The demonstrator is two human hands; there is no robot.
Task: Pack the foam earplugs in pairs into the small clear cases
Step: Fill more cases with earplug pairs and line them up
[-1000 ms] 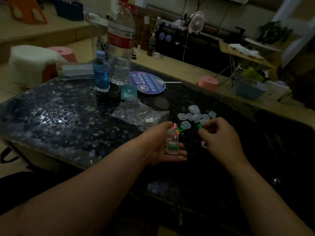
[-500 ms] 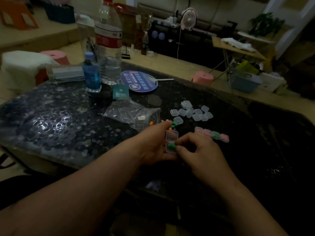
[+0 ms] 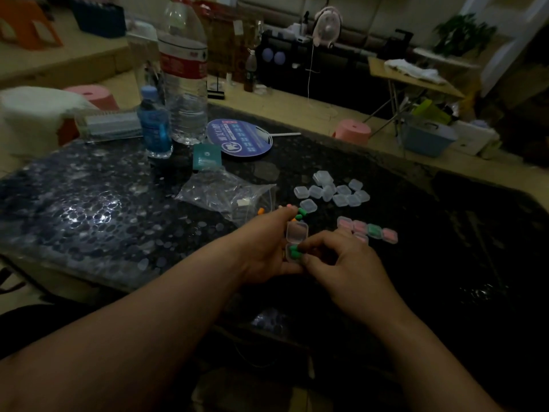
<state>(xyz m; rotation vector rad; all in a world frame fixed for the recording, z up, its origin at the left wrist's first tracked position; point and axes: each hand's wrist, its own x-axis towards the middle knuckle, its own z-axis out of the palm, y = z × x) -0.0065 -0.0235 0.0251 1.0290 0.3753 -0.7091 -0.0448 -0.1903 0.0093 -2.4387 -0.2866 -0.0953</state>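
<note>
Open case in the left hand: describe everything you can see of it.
The case is small, clear plastic, hinged and open. Its lid tilts up on the far side, and the base nearer the camera holds green earplugs. The left hand grips it from the left, over the dark table. The right hand pinches at the earplugs from the right with curled fingers. How many earplugs are inside cannot be told.

A small clear case (image 3: 297, 233) is held open, lid uppermost, in the left hand (image 3: 264, 254). Green earplugs (image 3: 294, 251), apparently two, are seated in its lower half. Loose earplugs (image 3: 301, 212) are scattered just beyond. Empty cases (image 3: 335, 193) are clustered far right; filled cases (image 3: 368, 231) are lined up nearer.
</note>
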